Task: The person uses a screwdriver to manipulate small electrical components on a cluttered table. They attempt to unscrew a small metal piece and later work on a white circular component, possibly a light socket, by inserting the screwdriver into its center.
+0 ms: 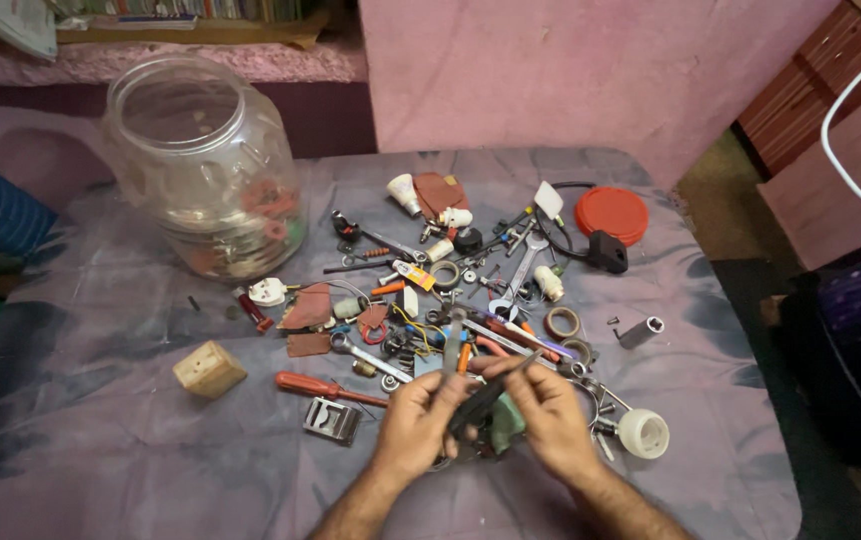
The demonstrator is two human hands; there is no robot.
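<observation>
Both hands meet over the cloth-covered table (100, 420): left hand (415, 420) and right hand (550, 415) grip a dark slender tool (485, 398) between them. Beyond lies a heap of small tools (460, 300); a clear plastic jar (205, 165) stands far left, a red lid (611, 214) far right.

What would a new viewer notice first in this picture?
First, the big clear plastic jar lying tilted at the back left of the cloth-covered table. Then the heap of small tools at the centre, with the left hand and right hand holding a dark tool together in front.
</observation>
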